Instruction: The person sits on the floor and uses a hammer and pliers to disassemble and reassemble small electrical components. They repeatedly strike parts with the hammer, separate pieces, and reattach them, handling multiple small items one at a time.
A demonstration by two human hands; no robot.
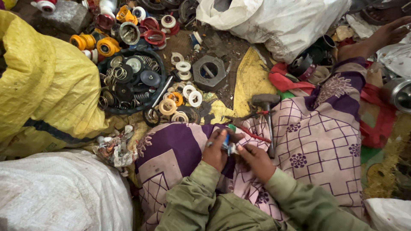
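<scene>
My left hand [215, 150] and my right hand [255, 160] meet over my lap, both closed on a small blue and silver part [227, 144]. They rest on purple and pink patterned cloth [317, 137] that covers my legs. A hammer [266, 112] lies on the cloth just right of my hands, head away from me. A thin red rod [252, 133] lies between the hammer and my hands. Both sleeves are olive green.
A round black tray [130, 81] of springs and discs sits ahead to the left. White and orange rings [182, 96] and a large hex nut [208, 72] lie beside it. A yellow sack [43, 81], white sacks [55, 192] and a bare foot [376, 38] ring the spot.
</scene>
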